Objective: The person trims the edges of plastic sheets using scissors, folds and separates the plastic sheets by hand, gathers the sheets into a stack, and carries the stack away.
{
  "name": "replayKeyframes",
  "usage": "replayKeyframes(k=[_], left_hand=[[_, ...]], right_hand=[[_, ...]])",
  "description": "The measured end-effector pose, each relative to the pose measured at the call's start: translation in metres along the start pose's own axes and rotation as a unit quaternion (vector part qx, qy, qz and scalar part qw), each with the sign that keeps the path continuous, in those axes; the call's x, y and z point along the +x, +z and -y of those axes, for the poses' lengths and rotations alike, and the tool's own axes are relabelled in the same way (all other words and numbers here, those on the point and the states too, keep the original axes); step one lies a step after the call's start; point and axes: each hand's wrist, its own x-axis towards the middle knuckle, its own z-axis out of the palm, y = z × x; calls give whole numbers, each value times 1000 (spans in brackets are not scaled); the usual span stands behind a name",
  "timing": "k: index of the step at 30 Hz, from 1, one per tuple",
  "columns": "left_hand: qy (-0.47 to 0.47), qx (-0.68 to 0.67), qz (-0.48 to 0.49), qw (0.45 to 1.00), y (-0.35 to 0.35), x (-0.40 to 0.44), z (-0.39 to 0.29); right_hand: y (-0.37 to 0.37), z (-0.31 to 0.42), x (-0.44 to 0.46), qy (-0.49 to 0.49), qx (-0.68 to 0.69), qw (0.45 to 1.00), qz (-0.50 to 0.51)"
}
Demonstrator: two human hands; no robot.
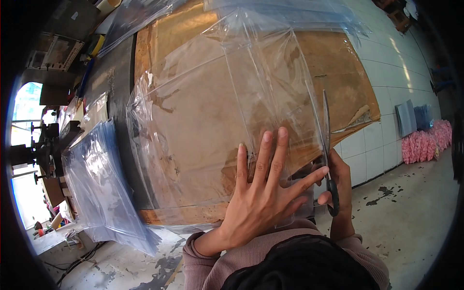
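My left hand (261, 195) lies flat with its fingers spread on a clear plastic sheet (203, 116), close to the sheet's right edge. The sheet is creased and covers much of a brown, worn board (338, 60). In my right hand (342, 176) is a pair of scissors (326, 128) with black handles, its blades pointing away from me along the sheet's right edge. My left index fingertip is beside the scissors; whether it touches them I cannot tell. The blades look nearly closed, and part of my right hand is hidden behind the handles.
A stack of clear bluish plastic sheets (99, 183) hangs over the left side of the work surface. More plastic (295, 12) lies at the far edge. Left stands a dark metal machine (46, 150). Pink bundles (425, 145) sit on the floor by the tiled wall (374, 150).
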Motion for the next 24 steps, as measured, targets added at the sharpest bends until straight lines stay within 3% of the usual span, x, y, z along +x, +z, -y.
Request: replayKeyframes(k=[6,9,13,14,18,22,24], left_hand=[[1,6,-3,1000,1,0,1],[7,13,0,1000,0,0,1],[1,6,29,1000,-3,0,0],[-2,3,43,999,-6,0,-1],[-2,1,57,998,-8,-2,-4],[-1,14,59,998,-8,-8,-4],[1,15,64,998,-8,-12,-3]], right_hand=[[-7,-13,-8,58,8,998,-9],[3,-4,-7,18,30,999,-39],[-28,6,-11,-8,-52,997,-53],[-35,8,-12,-45,-89,989,-108],[-56,39,-4,-187,-312,904,-224],[-54,70,15,-158,-477,828,-249],[-45,78,24,-195,-569,765,-229]])
